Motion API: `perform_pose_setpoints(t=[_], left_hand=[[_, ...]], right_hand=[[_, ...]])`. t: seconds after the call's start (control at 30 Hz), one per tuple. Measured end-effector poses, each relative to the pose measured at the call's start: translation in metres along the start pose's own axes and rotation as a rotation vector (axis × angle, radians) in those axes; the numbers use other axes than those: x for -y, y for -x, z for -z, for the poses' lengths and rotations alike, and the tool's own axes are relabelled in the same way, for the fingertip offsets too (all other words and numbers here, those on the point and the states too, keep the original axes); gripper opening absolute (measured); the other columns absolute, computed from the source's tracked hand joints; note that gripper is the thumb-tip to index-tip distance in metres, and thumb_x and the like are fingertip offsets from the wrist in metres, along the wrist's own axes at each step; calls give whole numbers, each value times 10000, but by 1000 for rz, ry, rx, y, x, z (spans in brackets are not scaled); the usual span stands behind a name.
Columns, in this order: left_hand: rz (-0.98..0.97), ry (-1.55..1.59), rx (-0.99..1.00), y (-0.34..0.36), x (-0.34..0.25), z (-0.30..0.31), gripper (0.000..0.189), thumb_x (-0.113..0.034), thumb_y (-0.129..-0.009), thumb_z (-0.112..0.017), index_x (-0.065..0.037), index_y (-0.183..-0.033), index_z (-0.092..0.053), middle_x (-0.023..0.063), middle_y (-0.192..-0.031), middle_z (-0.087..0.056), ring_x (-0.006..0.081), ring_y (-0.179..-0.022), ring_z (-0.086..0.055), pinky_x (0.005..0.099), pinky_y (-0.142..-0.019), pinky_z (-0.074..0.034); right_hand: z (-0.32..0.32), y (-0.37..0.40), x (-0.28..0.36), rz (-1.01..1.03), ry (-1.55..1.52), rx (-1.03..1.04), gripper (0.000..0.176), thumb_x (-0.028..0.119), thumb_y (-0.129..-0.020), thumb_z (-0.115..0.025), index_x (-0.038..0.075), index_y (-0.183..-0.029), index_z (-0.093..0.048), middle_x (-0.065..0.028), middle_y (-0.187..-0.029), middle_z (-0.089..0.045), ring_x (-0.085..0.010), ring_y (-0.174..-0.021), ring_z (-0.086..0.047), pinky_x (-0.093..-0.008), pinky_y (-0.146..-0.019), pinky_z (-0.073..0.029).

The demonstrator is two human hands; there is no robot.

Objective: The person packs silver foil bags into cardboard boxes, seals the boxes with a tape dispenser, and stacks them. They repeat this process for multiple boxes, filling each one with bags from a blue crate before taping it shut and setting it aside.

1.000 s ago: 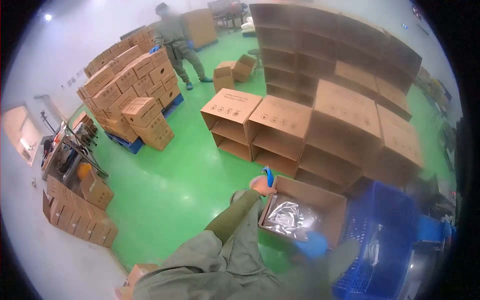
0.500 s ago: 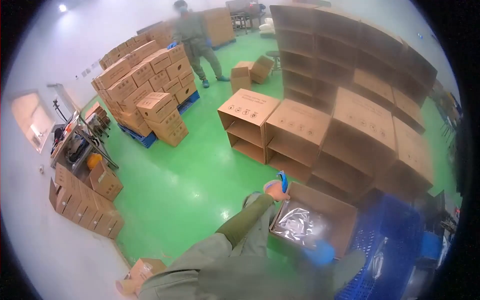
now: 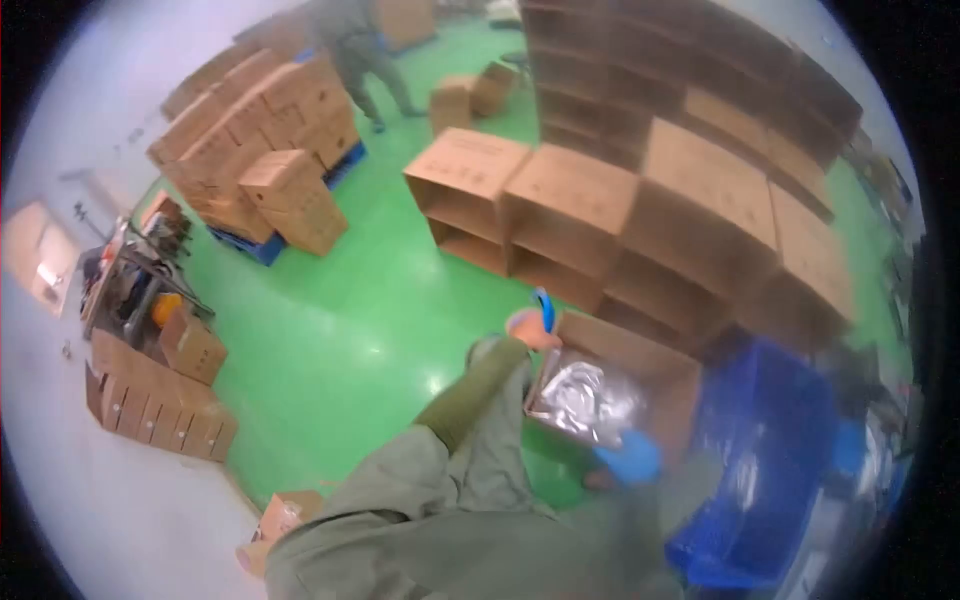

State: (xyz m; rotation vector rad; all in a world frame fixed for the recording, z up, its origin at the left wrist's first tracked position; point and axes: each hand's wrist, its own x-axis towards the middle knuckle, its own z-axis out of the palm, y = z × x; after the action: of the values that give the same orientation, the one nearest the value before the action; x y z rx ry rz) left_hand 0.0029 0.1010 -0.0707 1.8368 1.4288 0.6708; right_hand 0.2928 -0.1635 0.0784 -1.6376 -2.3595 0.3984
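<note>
An open cardboard box [image 3: 672, 395] stands in front of me, with shiny clear plastic packaging [image 3: 585, 400] inside. My left hand [image 3: 531, 330] is closed at the box's far left corner, on its rim; a narrow blue item [image 3: 545, 310] shows beside its fingers, too small to identify. My right hand [image 3: 632, 458], in a blue glove, is over the near right part of the box beside the plastic. Blur hides its fingers and anything they hold. Right of the box is a blue plastic crate [image 3: 765, 450].
Open-fronted cardboard boxes [image 3: 570, 195] stand in rows beyond the box, with a taller stack [image 3: 680, 70] behind. Stacked cartons [image 3: 290, 185] sit on a blue pallet [image 3: 265, 248]. A person [image 3: 355, 55] stands behind them. More cartons [image 3: 155, 405] and a cluttered table [image 3: 130, 275] are at left.
The whole view has shifted, so the scene sits higher and slightly left. My left hand remains at the box's corner. My right hand remains near its right side, and the plastic looks more bunched.
</note>
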Motion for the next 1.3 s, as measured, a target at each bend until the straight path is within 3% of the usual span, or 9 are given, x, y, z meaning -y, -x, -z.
perform_pose_setpoints(t=[0.2,0.37,0.4,0.5,0.57,0.93,1.13,1.23,1.3], left_hand=[[-30,-206,-6,20,-49,35,372,-386,-646,-755,-50,-766,-650,152,-732,-659,294,-692,-646,420,-636,-494],[-9,76,149,25,-67,35,463,-434,-631,-758,-56,-888,-686,193,-884,-667,330,-848,-645,430,-748,-499],[124,-314,3,36,-86,47,504,-433,-635,-759,-48,-950,-680,199,-897,-666,338,-858,-645,433,-777,-499],[-64,-346,-127,18,-34,34,486,-427,-634,-765,-32,-901,-672,199,-828,-664,342,-790,-645,443,-718,-505],[-152,101,159,7,-36,32,475,-427,-631,-763,-15,-846,-665,194,-769,-660,329,-727,-644,450,-677,-503],[170,-87,116,22,-70,40,485,-413,-626,-756,21,-821,-661,177,-782,-669,298,-729,-662,401,-676,-520],[-130,-266,-204,6,-34,16,383,-360,-628,-747,-1,-710,-643,130,-646,-643,269,-565,-631,380,-553,-509],[177,-7,105,12,-44,25,381,-374,-621,-739,-14,-593,-615,127,-582,-621,261,-520,-613,388,-522,-502],[49,-131,-24,10,-39,18,382,-365,-612,-744,-7,-592,-612,132,-581,-620,260,-518,-616,388,-522,-505]], right_hand=[[-7,-13,-10,-223,-103,1,579,609,-722,-627,58,-899,-655,-159,-842,-652,-353,-750,-628,-451,-689,-504],[-20,4,6,-182,-105,140,482,432,-745,-688,80,-1071,-650,-173,-846,-648,-365,-807,-624,-496,-708,-467],[-30,-1,19,-66,-187,17,471,418,-747,-689,68,-1058,-648,-173,-867,-647,-366,-819,-621,-497,-713,-465],[-43,-1,49,-1,-127,-144,517,427,-744,-686,40,-1081,-616,-169,-941,-632,-356,-856,-601,-484,-764,-451],[-46,-2,64,6,-56,-189,566,415,-740,-692,41,-1149,-573,-162,-981,-608,-337,-897,-571,-455,-817,-425],[-75,-16,57,27,6,-410,449,321,-747,-644,90,-1127,-582,-105,-944,-587,-286,-884,-543,-422,-809,-396],[-78,-19,61,10,14,-465,402,297,-749,-653,82,-1084,-596,-111,-906,-578,-292,-855,-541,-427,-793,-395],[-76,-15,63,-7,1,-391,327,284,-769,-636,64,-1006,-590,-128,-916,-574,-312,-861,-532,-435,-789,-394],[-74,-14,62,-30,48,-332,367,292,-764,-639,59,-1043,-579,-135,-944,-572,-318,-882,-525,-442,-793,-392]])
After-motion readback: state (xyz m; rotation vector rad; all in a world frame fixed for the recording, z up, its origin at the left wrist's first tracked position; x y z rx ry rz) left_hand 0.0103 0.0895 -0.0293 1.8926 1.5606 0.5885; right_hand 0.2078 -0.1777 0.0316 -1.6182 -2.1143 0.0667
